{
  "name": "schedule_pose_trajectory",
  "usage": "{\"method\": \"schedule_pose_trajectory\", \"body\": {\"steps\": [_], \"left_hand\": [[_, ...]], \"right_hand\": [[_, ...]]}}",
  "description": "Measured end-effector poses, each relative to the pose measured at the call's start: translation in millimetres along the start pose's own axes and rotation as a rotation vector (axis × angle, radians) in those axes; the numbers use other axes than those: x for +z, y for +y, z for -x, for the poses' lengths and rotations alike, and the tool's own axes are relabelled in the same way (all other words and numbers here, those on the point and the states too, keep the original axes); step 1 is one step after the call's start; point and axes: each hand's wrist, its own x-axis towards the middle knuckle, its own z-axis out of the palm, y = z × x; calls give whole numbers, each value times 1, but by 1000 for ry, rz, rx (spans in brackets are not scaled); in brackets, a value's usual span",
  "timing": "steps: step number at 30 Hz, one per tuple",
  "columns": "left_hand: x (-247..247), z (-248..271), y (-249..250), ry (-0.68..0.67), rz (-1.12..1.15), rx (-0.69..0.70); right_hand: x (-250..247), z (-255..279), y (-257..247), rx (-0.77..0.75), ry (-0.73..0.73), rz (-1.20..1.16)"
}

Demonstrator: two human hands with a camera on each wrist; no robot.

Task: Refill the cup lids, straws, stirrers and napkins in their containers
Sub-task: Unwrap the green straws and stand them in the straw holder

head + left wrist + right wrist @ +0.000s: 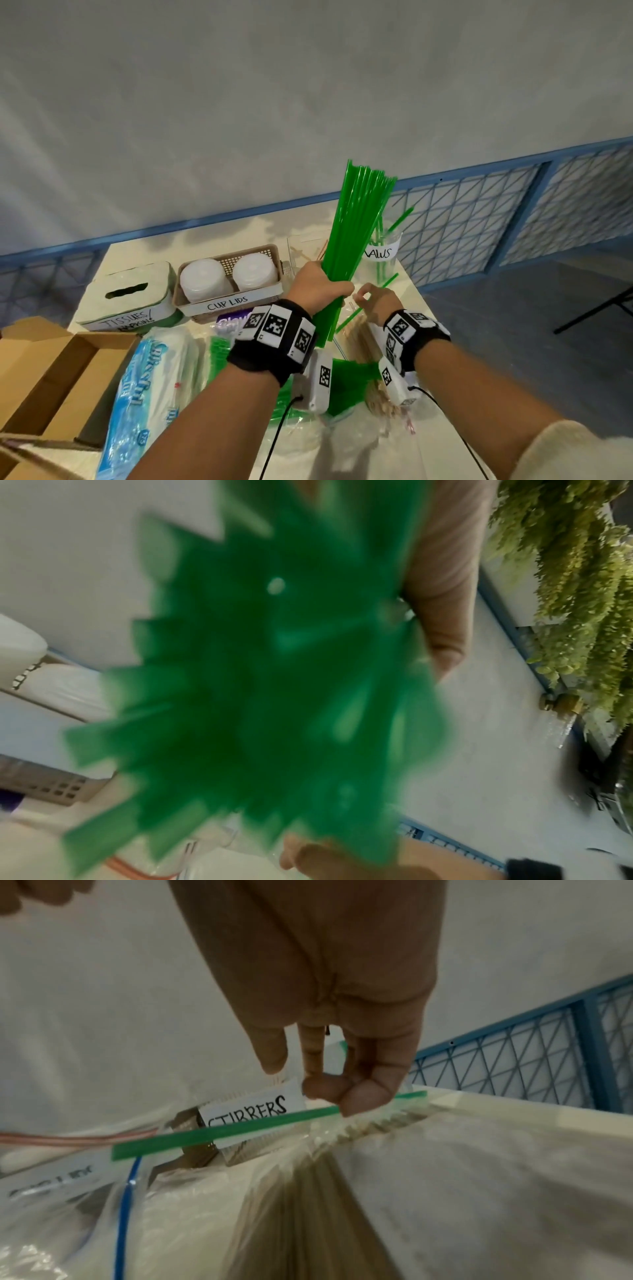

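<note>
The left hand [317, 286] is wrapping its fingers tight around a big bunch of long green plastic straws [356, 236], and the bunch is standing up tall and fanning out above the fingers. In the left wrist view the straw ends [260, 696] are showing as a blurry green clump right in front of the fingers. The right hand [376, 303] is pinching one single green straw [240, 1130] between its thumb and fingertips [363, 1099], and this straw is lying flat across, just below the fingers. Beyond the fingers a clear cup with a white straws label [383, 250] is holding a few green straws. A clear box with a white stirrers label [253, 1115] is sitting just behind the pinched straw. Under the right hand a clear plastic bag of thin wooden stirrers [363, 346] is lying on the pale table [407, 284]. Off to the left of the fingers a brown basket of white cup lids [229, 277] and a white tissue box [130, 294] are sitting.
</note>
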Motion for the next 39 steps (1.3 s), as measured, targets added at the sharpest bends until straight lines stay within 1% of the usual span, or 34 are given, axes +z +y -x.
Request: {"method": "schedule_pose_trajectory", "body": {"steps": [2,4,6,8,10,13,15,16,17,19,22,24,28,32,35,37,38,39], "left_hand": [[0,-1,-2,11,10,-18],[0,-1,-5,17,29,-26],[-1,0,-7,17,37,-30],[-1,0,-9,14,45,-28],[-3,1,-10,11,52,-22],[-4,2,-10,5,62,-4],[-4,3,-9,3,82,4],[-4,3,-8,1,90,11],[-3,4,-7,0,96,19],[-1,6,-4,3,100,34],[8,11,-1,15,111,63],[13,14,0,51,129,85],[18,16,-1,99,241,87],[18,18,2,77,293,95],[19,18,5,98,291,99],[18,17,7,129,303,106],[17,16,9,145,293,122],[15,16,12,155,256,146]], "right_hand": [[5,-6,-7,46,-61,77],[11,-10,-9,87,-85,124],[14,-11,-10,122,-81,153],[13,-8,-8,148,-58,134],[14,-5,0,175,-5,-21],[10,11,12,189,117,-375],[5,32,16,128,204,-661],[2,45,18,68,258,-763],[-2,58,17,0,320,-811],[-6,78,13,-109,396,-789],[-12,99,-8,-233,350,-624],[-15,106,-20,-278,314,-500],[-21,114,-33,-259,310,-402],[-24,124,-44,-292,271,-427],[-24,122,-43,-313,313,-288],[-31,122,-40,-305,305,-295],[-37,122,-38,-300,330,-323],[-45,121,-35,-285,368,-404]]}}
